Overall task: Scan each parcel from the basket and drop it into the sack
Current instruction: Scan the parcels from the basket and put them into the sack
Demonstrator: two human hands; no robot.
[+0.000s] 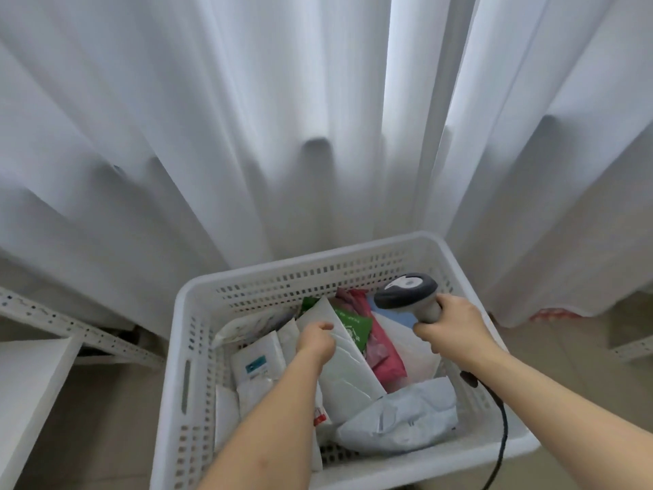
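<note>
A white perforated basket (282, 277) stands on the floor in front of me, filled with several parcels. My left hand (315, 339) reaches into it and grips a flat white parcel (349, 369) that is tilted up on its edge. Behind that parcel lie a green packet (355, 327) and a pink bag (383, 351). A pale grey mailer (399, 415) lies at the front right. My right hand (450, 327) holds a grey barcode scanner (406, 290) by its handle above the basket's right side; its black cable (500, 440) hangs down. No sack is in view.
White curtains (318, 118) hang right behind the basket. A white shelf board (28, 380) and a perforated metal rail (70, 327) are at the left. Part of another metal frame (632, 344) shows at the right edge. The floor is beige.
</note>
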